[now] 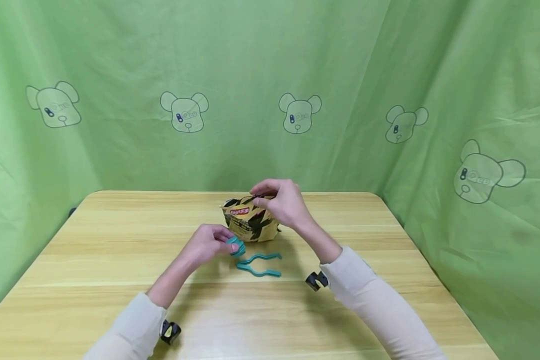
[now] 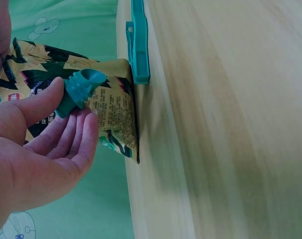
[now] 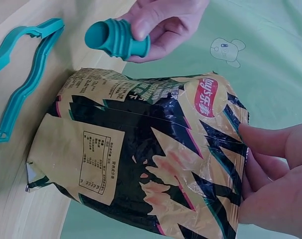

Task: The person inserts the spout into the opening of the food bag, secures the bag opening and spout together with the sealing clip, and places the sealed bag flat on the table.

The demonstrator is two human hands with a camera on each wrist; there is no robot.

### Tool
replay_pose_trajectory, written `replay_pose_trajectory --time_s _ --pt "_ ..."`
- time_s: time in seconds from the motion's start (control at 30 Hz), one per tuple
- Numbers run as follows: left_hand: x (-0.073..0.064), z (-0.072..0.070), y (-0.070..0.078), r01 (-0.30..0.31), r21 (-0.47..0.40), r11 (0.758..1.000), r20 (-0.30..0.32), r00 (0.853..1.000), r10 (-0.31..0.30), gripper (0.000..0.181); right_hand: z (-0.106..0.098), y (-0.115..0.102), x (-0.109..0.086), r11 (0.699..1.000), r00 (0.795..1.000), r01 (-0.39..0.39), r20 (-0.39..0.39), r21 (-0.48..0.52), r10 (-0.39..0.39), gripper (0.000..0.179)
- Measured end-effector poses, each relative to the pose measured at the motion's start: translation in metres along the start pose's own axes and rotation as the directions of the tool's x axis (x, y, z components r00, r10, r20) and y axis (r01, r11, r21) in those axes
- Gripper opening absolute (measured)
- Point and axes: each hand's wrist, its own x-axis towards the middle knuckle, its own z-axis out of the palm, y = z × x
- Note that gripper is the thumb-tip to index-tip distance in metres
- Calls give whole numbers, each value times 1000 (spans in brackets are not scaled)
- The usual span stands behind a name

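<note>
My left hand (image 1: pixel 211 243) pinches a small teal ribbed plastic spout (image 3: pixel 117 39) between thumb and fingers. The spout's hollow end shows in both wrist views. My right hand (image 1: pixel 284 201) grips the top edge of a gold and black Lay's chip bag (image 3: pixel 141 144), thumb on one face and fingers behind. The bag stands upright on the table, its red label near the top. In front of the bag lies a teal hinged bag clip (image 1: pixel 260 265), its two arms spread apart. The left hand is just in front of the bag's lower left side.
The light wood table (image 1: pixel 94 260) runs back to a green curtain (image 1: pixel 243 60) printed with bear heads. Black camera mounts are strapped under both wrists, the right one (image 1: pixel 317 281) close over the table.
</note>
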Motion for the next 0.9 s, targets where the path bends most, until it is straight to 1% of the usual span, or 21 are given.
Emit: replay_pose_trajectory --time_s 0.17,0.27,0.4,0.6,0.7,0.8,0.9 --pt "0 -6 3 -15 10 1000 5 1000 15 26 1 2 0 1000 1000 -9 -13 24 9 13" --pt "-1 -13 6 -29 5 1000 8 1000 28 27 2 3 0 1000 1000 -10 -19 21 10 11" --pt "-3 -29 14 -47 -3 999 9 999 47 31 2 4 0 1000 1000 -4 -25 14 5 10" --pt "-11 -56 31 -103 10 995 62 993 102 34 2 3 1 1000 1000 -6 -27 23 7 9" --pt "-15 -68 42 -130 21 991 72 989 128 34 2 3 1 1000 1000 -2 -31 25 2 9" --pt "-16 -78 53 -147 31 989 56 988 145 35 3 2 0 1000 999 -5 -32 29 6 9" --pt "-16 -86 62 -158 19 987 18 987 158 35 3 1 -1 999 999 -11 -31 36 13 9"
